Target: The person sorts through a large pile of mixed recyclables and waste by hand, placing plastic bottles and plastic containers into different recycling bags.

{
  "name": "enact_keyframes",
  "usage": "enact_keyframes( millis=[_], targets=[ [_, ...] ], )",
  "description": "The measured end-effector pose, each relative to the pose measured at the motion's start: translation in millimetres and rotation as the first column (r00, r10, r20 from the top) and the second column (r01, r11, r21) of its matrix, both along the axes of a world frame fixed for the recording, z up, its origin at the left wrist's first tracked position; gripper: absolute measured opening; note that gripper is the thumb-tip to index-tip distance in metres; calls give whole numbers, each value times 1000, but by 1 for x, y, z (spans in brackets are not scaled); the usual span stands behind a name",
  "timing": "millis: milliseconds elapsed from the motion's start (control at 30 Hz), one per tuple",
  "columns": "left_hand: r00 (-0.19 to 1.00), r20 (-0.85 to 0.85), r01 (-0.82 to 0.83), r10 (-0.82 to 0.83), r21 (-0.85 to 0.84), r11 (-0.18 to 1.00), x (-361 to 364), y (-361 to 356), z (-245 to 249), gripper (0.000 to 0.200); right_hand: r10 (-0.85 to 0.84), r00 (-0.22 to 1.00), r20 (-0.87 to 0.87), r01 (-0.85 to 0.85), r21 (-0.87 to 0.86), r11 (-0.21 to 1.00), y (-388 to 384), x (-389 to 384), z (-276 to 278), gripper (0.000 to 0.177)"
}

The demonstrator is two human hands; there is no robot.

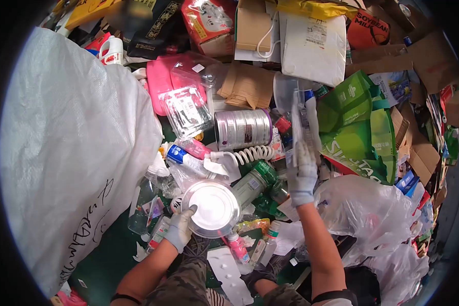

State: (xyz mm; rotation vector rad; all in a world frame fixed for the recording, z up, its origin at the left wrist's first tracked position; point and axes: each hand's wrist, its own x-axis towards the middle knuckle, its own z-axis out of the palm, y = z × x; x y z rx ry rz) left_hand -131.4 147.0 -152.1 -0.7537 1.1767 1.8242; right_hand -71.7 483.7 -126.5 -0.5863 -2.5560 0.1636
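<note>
My left hand (180, 228), in a pale glove, grips the left rim of a round, shiny lid-like container (210, 208), thumb over its edge. My right hand (302, 176), gloved too and blurred, is at a long clear plastic piece (297, 127); its fingers point up along it, and whether they grip it is unclear. Between the hands are a clear bottle with a green cap (255, 182) and a white coiled hose (254, 153). A silvery can (243, 128) lies on its side above them. Below the round container is a pink-labelled bottle (237, 248).
A big white woven sack (81, 153) fills the left side. To the right are a green bag (362, 122), clear plastic bags (367, 209) and stacked cardboard (428, 66). A white box (313, 48) and a pink plastic item (160, 84) lie at the top.
</note>
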Motion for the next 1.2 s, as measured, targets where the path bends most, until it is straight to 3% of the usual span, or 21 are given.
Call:
enact_keyframes(
  millis=[67, 133, 200, 300, 333, 367, 433, 467, 500, 533, 567, 600, 667, 733, 800, 933, 1000, 1033, 1067, 1133, 1200],
  targets=[
    [999, -36, -26, 33, 195, 981, -9, 9, 10, 42, 206, 967, 149, -199, -59, 978, -77, 13, 35, 53],
    [1000, 4, -2, 1, 255, 967, -12, 13, 18, 43, 429, 810, 399, -425, -104, 899, -132, 32, 28, 47],
    [998, 3, 56, -61, 326, 944, -13, 14, 41, 43, 616, 713, 335, -579, -215, 787, -180, 47, 1, 55],
    [998, -31, 46, -47, -26, 999, -12, -2, 19, 44, 757, 564, 328, -692, -311, 651, -189, 33, 9, 52],
    [999, -22, 45, -49, -147, 988, -13, -8, 8, 45, 842, 480, 245, -714, -449, 538, -180, 23, 10, 51],
    [992, 124, -1, 23, -174, 985, -11, -16, -1, 44, 906, 397, 146, -714, -570, 405, -161, 8, 10, 50],
    [1000, 26, -3, 8, -213, 977, -14, -17, 2, 43, 851, 524, -36, -673, -631, 387, -116, -37, 33, 55],
    [1000, -23, -11, 6, -231, 973, -15, -16, 2, 43, 712, 693, -117, -621, -599, 506, -90, -66, 47, 60],
    [999, -31, -20, 14, -224, 974, -16, -14, -1, 43, 476, 878, -56, -450, -436, 779, -65, -94, 40, 63],
    [999, -38, -27, 19, -220, 975, -16, -12, -6, 44, 202, 977, -63, -211, -336, 918, -40, -123, 32, 68],
    [999, -45, -30, 21, -217, 976, -17, -10, -10, 44, -64, 998, 27, 69, -277, 958, -16, -154, 25, 78],
    [998, -53, -31, 20, -213, 977, -19, -9, -12, 45, -196, 975, 106, 213, -179, 960, 14, -178, 15, 93],
    [998, -51, -41, 29, -246, 969, -20, 0, -10, 47, -465, 820, 335, 517, -82, 852, 55, -206, -2, 106],
    [998, -52, -49, 37, -263, 964, -21, 3, -10, 49, -525, 674, 520, 593, 44, 804, 77, -201, -12, 117],
    [999, -44, -40, 30, -253, 967, -19, 3, -10, 50, -471, 726, 501, 540, 10, 842, 98, -186, -25, 113],
    [997, -82, -24, 3, -253, 967, -22, 6, -5, 45, -376, 925, 60, 380, -114, 918, 129, -133, -23, 97],
    [995, -93, 9, -30, -217, 976, -25, 2, -4, 43, -248, 939, -240, 226, -115, 967, 122, -98, -10, 90],
    [994, -98, 28, -48, -198, 980, -27, 0, -2, 42, -197, 890, -411, 12, -411, 911, 101, -85, 1, 84],
    [993, -107, 38, -59, -190, 981, -28, -1, -3, 44, -208, 796, -569, -244, -615, 749, 73, -70, 10, 78],
    [989, -125, 58, -80, -172, 983, -29, -3, -5, 47, -358, 822, -444, -358, -890, 282, 20, -23, 21, 67],
    [988, -123, 86, -95, -72, 994, -29, -7, -5, 44, -336, 898, -285, -368, -905, -216, -45, -8, 58, 64]
  ],
)
